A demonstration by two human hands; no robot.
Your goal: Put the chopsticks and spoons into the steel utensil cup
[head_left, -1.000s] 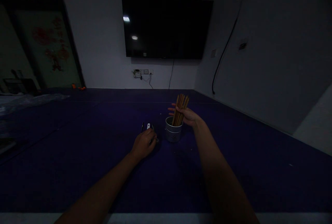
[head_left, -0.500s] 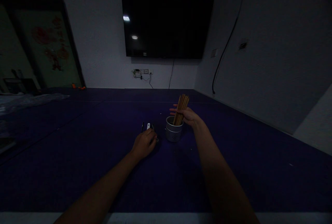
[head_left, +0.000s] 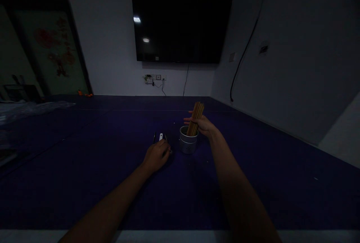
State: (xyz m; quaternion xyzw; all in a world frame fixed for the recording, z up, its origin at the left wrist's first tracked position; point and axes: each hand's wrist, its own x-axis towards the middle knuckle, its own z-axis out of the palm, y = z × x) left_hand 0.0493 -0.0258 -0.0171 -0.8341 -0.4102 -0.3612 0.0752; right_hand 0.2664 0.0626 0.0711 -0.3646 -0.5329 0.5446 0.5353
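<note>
A bundle of wooden chopsticks leans to the right in a grey metal holder, with the lower ends inside it. My right hand grips the bundle just above the rim, several fingers reaching past it on the far side. To the left of the holder, my left hand is closed low on the purple surface, over some slim items. From beyond its knuckles stick out a white handle end with a hole and a thin dark piece. What they belong to is hidden under the fingers.
The purple surface runs back to the wall, where a large dark television hangs above sockets and cables. Clear plastic sheeting lies at the far left. Small orange objects lie by the door frame.
The chopsticks and my right hand have shifted very slightly left, and the bundle sits a touch lower in the holder. My left hand stays in place.
</note>
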